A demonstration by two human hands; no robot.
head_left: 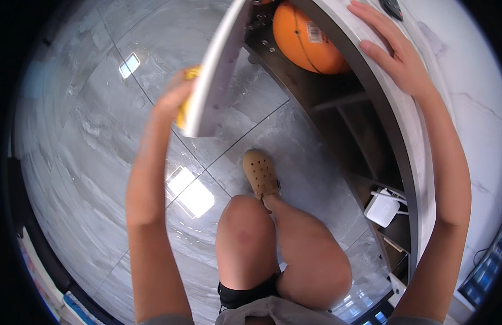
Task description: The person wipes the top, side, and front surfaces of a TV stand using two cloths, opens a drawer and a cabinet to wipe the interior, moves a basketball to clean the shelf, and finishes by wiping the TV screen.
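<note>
A white-edged cabinet door point(218, 70) stands swung out from a low, dark-lined cabinet point(337, 122). My left hand point(174, 96), slightly blurred, presses a bunched yellow cloth point(182, 115) against the door's outer face. Its fingers are partly hidden behind the cloth and the door edge. On the cabinet's pale top edge rests my right hand point(400, 62), fingers apart and holding nothing. An orange ball point(302, 40) with dark seams and a white label sits inside the compartment beside the door.
Farther along the cabinet, a white device point(382, 208) with cables occupies a lower compartment. A dark remote-like object point(392, 8) lies beyond my right hand. My bent knees and a tan clog point(260, 170) are close to the cabinet, on grey glossy tiles point(88, 179).
</note>
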